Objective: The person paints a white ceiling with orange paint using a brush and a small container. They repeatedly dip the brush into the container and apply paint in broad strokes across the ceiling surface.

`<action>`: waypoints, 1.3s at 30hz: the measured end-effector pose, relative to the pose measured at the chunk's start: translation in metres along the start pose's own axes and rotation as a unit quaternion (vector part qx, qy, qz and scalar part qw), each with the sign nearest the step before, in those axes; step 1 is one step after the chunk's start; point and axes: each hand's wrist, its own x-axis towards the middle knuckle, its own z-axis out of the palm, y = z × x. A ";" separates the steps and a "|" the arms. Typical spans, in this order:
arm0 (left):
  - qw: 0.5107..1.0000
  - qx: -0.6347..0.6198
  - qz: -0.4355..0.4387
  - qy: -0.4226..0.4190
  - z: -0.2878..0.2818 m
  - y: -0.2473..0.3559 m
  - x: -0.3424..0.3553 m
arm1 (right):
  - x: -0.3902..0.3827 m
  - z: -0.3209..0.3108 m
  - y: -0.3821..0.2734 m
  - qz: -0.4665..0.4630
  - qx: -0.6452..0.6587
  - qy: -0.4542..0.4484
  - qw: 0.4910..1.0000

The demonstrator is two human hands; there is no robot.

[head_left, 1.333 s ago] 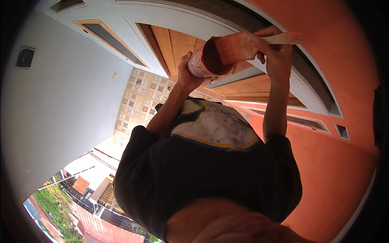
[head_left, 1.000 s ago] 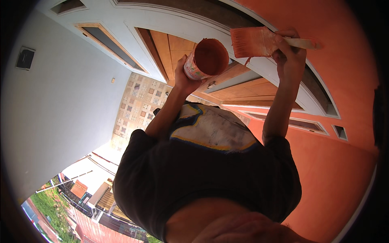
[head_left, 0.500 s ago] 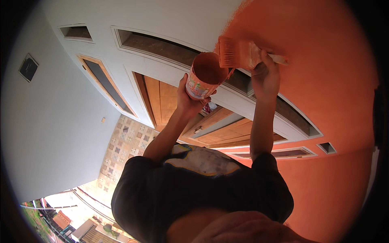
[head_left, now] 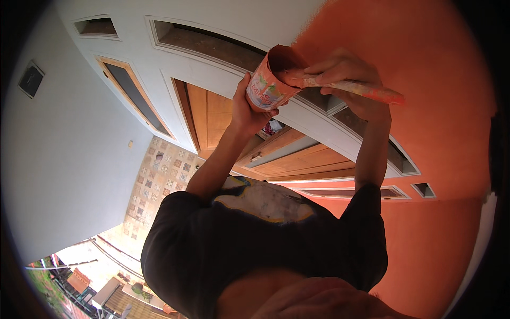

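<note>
- Hands raised at upper centre of the frame: the left hand (head_left: 248, 109) wraps closed around the lower body of a paint cup (head_left: 270, 81), thumb and fingers curled tight on its labelled side.
- Cup tilted, its open mouth turned toward the upper right, inside coated in orange paint.
- Right hand (head_left: 348, 80) closed on a brush (head_left: 345, 86), fingers folded over the handle; the paint-smeared handle end juts out to the right past the hand.
- Brush head dipped into the cup's mouth; bristles themselves hidden inside the rim.
- Orange wall (head_left: 425, 58) fills the right side of the frame, behind the right hand.
- White frame (head_left: 159, 74) with glass panes and a wooden door (head_left: 212, 114) run across the upper left and centre, behind the cup.
- Dark shirt (head_left: 265, 250) of the person fills the lower centre.
</note>
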 end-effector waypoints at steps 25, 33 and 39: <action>0.995 0.011 0.083 0.046 -0.008 -0.011 -0.003 | 0.018 0.047 -0.003 0.307 0.126 0.197 0.923; 0.995 0.035 0.083 0.048 -0.002 -0.011 -0.006 | 0.007 0.038 0.010 0.302 0.289 0.268 0.868; 0.996 0.007 0.075 0.046 0.001 -0.009 -0.008 | -0.001 0.016 0.012 0.250 0.285 0.314 0.871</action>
